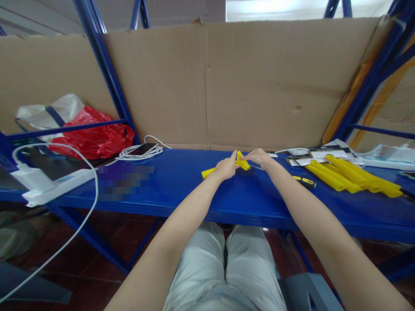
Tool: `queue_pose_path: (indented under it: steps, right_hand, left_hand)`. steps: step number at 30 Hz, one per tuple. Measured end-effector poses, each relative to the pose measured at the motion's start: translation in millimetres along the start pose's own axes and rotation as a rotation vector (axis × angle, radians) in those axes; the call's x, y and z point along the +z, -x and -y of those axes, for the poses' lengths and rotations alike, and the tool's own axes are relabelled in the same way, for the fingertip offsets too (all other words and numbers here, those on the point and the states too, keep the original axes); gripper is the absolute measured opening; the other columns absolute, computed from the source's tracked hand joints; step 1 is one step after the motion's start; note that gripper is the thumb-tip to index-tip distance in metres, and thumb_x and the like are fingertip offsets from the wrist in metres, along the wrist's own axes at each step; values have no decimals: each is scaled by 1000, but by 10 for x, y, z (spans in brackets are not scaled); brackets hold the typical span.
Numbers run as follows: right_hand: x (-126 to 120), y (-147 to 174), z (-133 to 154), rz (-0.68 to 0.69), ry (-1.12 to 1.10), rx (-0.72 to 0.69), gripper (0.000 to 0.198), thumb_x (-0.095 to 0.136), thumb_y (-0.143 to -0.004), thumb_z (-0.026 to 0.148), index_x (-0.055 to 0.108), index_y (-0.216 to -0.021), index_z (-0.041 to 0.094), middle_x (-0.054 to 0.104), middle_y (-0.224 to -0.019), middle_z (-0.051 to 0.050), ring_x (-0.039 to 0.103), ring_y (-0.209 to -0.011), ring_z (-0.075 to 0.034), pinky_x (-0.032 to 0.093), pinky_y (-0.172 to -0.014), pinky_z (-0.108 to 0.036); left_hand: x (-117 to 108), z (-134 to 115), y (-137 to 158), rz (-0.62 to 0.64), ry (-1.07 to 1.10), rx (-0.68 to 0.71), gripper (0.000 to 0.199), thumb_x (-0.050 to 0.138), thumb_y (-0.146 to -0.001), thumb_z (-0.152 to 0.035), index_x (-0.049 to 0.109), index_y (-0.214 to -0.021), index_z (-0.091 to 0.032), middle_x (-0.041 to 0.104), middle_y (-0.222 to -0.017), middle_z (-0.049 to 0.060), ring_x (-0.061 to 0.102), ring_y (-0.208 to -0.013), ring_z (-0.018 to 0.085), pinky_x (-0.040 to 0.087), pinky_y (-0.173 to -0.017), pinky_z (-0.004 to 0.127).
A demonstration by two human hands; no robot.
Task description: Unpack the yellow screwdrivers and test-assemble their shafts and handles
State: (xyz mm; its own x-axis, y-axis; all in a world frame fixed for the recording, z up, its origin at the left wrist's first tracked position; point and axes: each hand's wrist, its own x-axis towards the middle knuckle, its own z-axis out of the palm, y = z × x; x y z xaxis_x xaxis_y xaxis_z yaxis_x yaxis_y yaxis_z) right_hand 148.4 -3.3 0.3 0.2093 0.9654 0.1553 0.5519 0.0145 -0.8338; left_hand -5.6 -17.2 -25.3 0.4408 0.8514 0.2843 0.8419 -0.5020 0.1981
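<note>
My left hand (226, 167) is closed round a yellow-handled tool with a broad angular head (243, 161), low over the blue tabletop. The yellow handle end (208, 173) sticks out to the left of that hand. My right hand (260, 158) is at the right side of the yellow head, its fingers bent and touching it; what they pinch is too small to make out. Beneath my right forearm lies a yellow-and-black screwdriver (304, 182), partly hidden. A thin metal shaft (256, 167) shows near my right hand.
Several yellow tubes or handles (353, 175) lie at the right, before packaged items (327, 152). On the left are a white power strip (61, 185) with a cable, a phone (144, 149), coiled cable and a red plastic bag (94, 134). Cardboard (259, 86) stands behind the blue table (181, 185).
</note>
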Motion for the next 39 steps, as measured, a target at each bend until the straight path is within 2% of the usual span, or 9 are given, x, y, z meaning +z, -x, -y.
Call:
queue_pose_path:
  steps: [10,15,17,20,22,24,27,34,39]
  right_hand:
    - [97,-74,-81,-19,59,-27,28,79,-57,30,57,-60,14,53,-56,3,49,-57,-10,39,-56,-22]
    - [110,-39,-61,-64,21,30,48,80,-55,24,60,-97,12,64,-92,-6,57,-75,-13,44,-64,-21]
    - [63,-52,-56,-19,-27,94,54,77,-62,28,57,-110,14,62,-109,-12,59,-86,-16,46,-66,-23]
    - [-103,-126,-106,53,-168,200,43,60,-81,33,54,-120,17,56,-124,-14,59,-97,-19,50,-69,-27]
    - [-267,-190,-202,-55,-171,216,46,54,-84,27,49,-129,20,54,-128,-13,58,-101,-20,51,-74,-30]
    - [-437,-242,-338,-202,6,185,50,55,-81,20,50,-131,20,57,-125,-14,56,-108,-23,49,-84,-38]
    - [-618,-283,-550,-337,446,98,45,55,-76,11,64,-119,21,53,-131,-15,41,-125,-33,33,-101,-55]
    - [-628,-273,-723,28,887,138,48,44,-82,12,59,-126,25,32,-150,-9,17,-139,-36,14,-103,-69]
    - [-652,-283,-759,37,932,205,51,37,-87,18,48,-137,26,32,-150,-11,21,-139,-36,23,-103,-65]
  left_hand:
    - [-1,-8,1,-28,26,-26,65,46,-92,-30,17,-148,-16,57,-129,15,56,-116,25,44,-90,33]
    - [-9,1,7,-38,23,-12,63,47,-92,-29,20,-148,-20,59,-127,12,56,-115,24,44,-90,33]
    - [-15,4,10,-43,9,21,61,47,-92,-28,23,-148,-25,61,-125,9,57,-114,23,44,-90,32]
    - [-17,7,8,-30,-18,69,52,46,-92,-27,34,-143,-32,62,-122,5,58,-111,22,44,-90,32]
    - [-15,8,5,-2,-35,78,44,44,-92,-27,46,-136,-33,63,-121,5,59,-110,22,45,-90,32]
    - [-17,9,6,21,-45,83,39,44,-92,-28,54,-130,-32,63,-120,5,59,-109,23,45,-90,33]
    - [-28,2,15,25,-50,101,38,44,-92,-28,56,-128,-31,63,-121,6,59,-110,23,45,-91,33]
    - [-28,-31,18,40,-36,123,39,45,-92,-28,56,-129,-31,62,-123,4,57,-112,24,45,-92,34]
    - [-17,-34,8,51,-1,126,38,45,-92,-29,55,-129,-33,61,-125,2,56,-114,23,44,-95,34]
